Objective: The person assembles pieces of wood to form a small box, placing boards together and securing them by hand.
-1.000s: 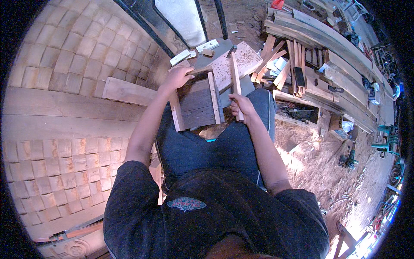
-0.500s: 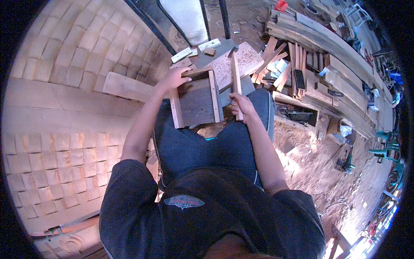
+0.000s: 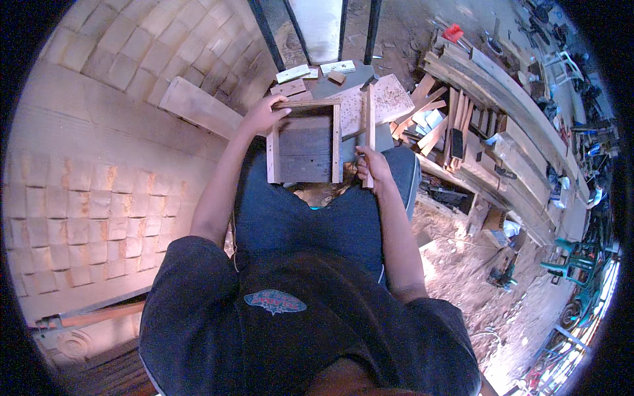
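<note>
My left hand (image 3: 264, 117) is closed around the far left corner of a shallow wooden box (image 3: 305, 155), which has pale side strips, a dark board bottom and no side toward me. The box rests at my thighs. My right hand (image 3: 373, 166) grips the lower end of a hammer's pale wooden handle (image 3: 370, 125); its small dark head (image 3: 369, 82) points away from me. The hammer stays to the right of the box, apart from it. Beyond it lies a thick wooden block (image 3: 393, 99) with a pitted, speckled top.
Small wood offcuts (image 3: 292, 74) lie past the box. A plank (image 3: 198, 109) extends at the left, beside a wall of square wooden tiles (image 3: 86, 224). Stacked boards (image 3: 489, 86) and loose scraps fill the right side. Dark metal legs (image 3: 374, 33) stand at the far side.
The whole view has swung round a little, so the box now looks straighter. Both hands keep their holds; the hammer stays beside the box.
</note>
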{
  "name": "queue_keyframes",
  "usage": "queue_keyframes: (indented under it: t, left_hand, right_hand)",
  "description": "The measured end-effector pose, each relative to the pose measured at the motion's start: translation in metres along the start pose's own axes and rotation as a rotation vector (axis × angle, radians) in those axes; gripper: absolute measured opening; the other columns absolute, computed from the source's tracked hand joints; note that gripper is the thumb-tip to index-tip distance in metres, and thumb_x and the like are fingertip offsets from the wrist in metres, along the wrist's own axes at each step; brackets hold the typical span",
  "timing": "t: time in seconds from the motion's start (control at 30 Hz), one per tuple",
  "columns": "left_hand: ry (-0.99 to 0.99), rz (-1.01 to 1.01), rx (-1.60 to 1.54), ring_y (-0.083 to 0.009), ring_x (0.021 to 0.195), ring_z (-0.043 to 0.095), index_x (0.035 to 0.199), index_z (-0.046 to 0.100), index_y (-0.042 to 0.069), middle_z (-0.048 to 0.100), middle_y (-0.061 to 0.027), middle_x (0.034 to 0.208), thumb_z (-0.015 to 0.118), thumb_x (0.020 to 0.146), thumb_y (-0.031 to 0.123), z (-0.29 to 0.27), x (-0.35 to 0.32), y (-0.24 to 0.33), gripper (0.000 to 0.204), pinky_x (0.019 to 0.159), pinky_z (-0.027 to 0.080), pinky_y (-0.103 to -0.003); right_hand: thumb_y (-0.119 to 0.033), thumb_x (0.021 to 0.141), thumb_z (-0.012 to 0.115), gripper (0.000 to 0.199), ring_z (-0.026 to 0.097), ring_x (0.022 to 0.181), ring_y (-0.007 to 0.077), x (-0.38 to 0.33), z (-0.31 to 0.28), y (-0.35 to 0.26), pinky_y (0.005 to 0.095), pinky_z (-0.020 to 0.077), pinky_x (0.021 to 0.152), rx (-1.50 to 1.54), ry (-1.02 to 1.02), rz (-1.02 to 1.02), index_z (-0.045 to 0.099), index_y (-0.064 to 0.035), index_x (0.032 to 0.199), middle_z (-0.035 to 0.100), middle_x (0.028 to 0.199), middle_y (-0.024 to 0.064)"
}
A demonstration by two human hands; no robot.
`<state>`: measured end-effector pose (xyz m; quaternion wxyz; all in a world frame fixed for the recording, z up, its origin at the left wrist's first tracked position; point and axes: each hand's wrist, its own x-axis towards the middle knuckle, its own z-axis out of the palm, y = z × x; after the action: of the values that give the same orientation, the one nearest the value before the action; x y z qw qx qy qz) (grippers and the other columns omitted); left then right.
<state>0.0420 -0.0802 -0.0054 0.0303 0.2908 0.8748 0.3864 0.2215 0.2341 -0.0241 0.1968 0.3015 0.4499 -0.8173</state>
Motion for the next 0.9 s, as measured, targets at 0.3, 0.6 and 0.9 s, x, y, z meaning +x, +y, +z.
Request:
queue_keyframes:
  t: [0.3,0.6,0.9]
  left_hand:
    - [0.181,-0.295,-0.082,-0.0275,0.085,0.067,0.101,0.072,0.004,0.07,-0.0177,0.093,0.069,0.085,0.035,0.007,-0.007,-0.013,0.035,0.078,0.05,-0.037]
    - [0.44,-0.303,-0.451,-0.0212,0.092,0.067,0.101,0.073,0.009,0.071,-0.0128,0.094,0.076,0.081,0.033,0.042,-0.016,-0.039,0.032,0.086,0.05,-0.035]
    - [0.508,-0.361,-0.345,-0.0256,0.09,0.067,0.092,0.068,0.007,0.071,-0.0158,0.09,0.076,0.079,0.035,0.045,-0.018,-0.039,0.032,0.082,0.049,-0.037]
  right_hand:
    - [-0.025,0.091,0.061,0.019,0.038,0.04,0.0096,-0.019,0.012,0.008,0.0262,0.033,0.037,-0.314,0.1,-0.169,0.054,-0.0075,0.094,0.041,0.056,-0.0026]
    - [-0.007,0.088,0.06,0.017,0.048,0.043,0.0101,-0.077,0.031,0.054,0.0265,0.0404,0.037,-0.635,0.199,-0.469,0.056,-0.0048,0.104,0.049,0.062,0.0001]
    - [-0.003,0.086,0.06,0.016,0.05,0.047,0.0111,-0.071,0.036,0.061,0.0274,0.0414,0.042,-0.925,0.259,-0.559,0.056,-0.0034,0.102,0.051,0.065,0.0023]
